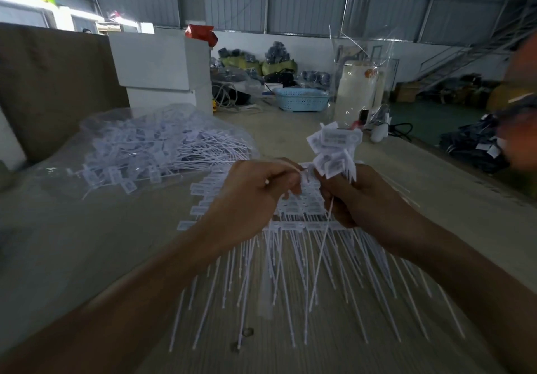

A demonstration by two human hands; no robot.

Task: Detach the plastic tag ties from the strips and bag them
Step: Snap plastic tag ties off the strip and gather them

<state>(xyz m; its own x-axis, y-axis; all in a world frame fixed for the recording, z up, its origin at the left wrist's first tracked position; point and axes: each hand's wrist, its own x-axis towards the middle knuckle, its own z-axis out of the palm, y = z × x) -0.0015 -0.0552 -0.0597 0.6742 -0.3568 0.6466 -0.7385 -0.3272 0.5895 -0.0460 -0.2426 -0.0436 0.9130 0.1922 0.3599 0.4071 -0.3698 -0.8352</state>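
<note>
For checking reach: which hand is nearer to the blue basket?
Right. The right hand lies almost straight below the blue basket in the picture; the left hand lies further left.

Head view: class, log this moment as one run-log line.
left hand: pinching tie | right hand: holding tag bundle | strips: on table | bag: part-filled

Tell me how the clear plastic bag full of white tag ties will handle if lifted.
The clear plastic bag of white tag ties probably sags and shifts, since its film lies crumpled over a loose heap. It looks light for its bulk. Thin tie tails poke outward, so they may snag or pierce the film.
</note>
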